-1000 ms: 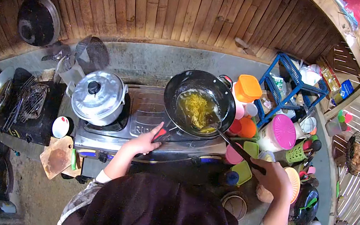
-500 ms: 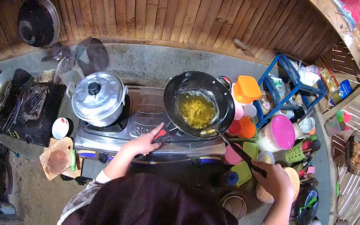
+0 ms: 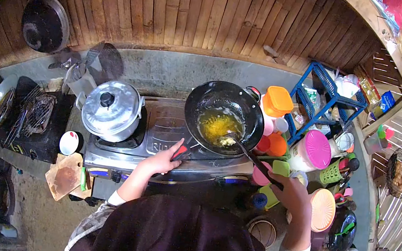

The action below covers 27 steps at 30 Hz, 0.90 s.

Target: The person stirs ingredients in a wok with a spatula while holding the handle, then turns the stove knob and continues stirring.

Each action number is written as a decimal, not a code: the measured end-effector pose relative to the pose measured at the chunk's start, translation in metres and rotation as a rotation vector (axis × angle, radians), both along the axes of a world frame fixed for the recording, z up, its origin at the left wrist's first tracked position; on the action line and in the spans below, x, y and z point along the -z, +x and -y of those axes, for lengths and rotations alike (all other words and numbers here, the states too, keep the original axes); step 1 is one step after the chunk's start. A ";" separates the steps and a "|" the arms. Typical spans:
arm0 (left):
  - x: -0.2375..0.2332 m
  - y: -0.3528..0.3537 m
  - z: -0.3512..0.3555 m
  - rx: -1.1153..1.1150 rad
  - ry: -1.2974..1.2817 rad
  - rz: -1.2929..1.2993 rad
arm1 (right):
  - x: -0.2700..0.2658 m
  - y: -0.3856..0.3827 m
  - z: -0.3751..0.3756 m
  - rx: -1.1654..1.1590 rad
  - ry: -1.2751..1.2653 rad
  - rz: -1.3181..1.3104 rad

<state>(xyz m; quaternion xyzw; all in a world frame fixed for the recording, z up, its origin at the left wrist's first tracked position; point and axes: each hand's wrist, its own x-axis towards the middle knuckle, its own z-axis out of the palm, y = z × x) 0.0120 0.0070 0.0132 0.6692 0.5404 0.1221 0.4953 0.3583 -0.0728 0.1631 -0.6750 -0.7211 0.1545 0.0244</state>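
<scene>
A black wok (image 3: 207, 91) stands on the right side of the stove (image 3: 168, 126), with yellow shredded food (image 3: 218, 125) in liquid inside. My left hand (image 3: 162, 158) is closed round the wok's red and black handle (image 3: 181, 151) at its lower left. My right hand (image 3: 292, 193) grips the dark handle of a spatula (image 3: 259, 163), which slants down to the left. The spatula's head rests inside the wok, at the lower right edge of the food. Some of the pale yellow food lies on or against it.
A lidded silver pot (image 3: 111, 109) sits on the left burner. Left of it are a white cup (image 3: 69, 142), a cutting board (image 3: 64, 175) and a green-handled knife (image 3: 83, 179). Plastic containers (image 3: 316, 149) and a blue rack (image 3: 305, 109) stand to the right.
My right hand has moved left, pushing the spatula's head from the wok's lower right rim further in to the food. My left hand keeps its hold on the handle.
</scene>
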 end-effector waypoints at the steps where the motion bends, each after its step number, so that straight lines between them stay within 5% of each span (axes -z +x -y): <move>1: -0.001 0.000 0.000 -0.002 0.000 0.006 | 0.007 0.000 -0.003 -0.002 0.001 0.000; 11: -0.006 0.001 0.001 -0.006 -0.025 -0.005 | 0.086 -0.021 -0.048 -0.107 0.210 -0.121; 21: -0.004 0.000 0.001 0.001 -0.023 -0.010 | 0.099 -0.043 -0.072 -0.005 0.285 -0.274; 27: -0.008 0.001 0.002 0.001 -0.015 0.007 | 0.098 -0.025 -0.063 0.042 0.165 -0.147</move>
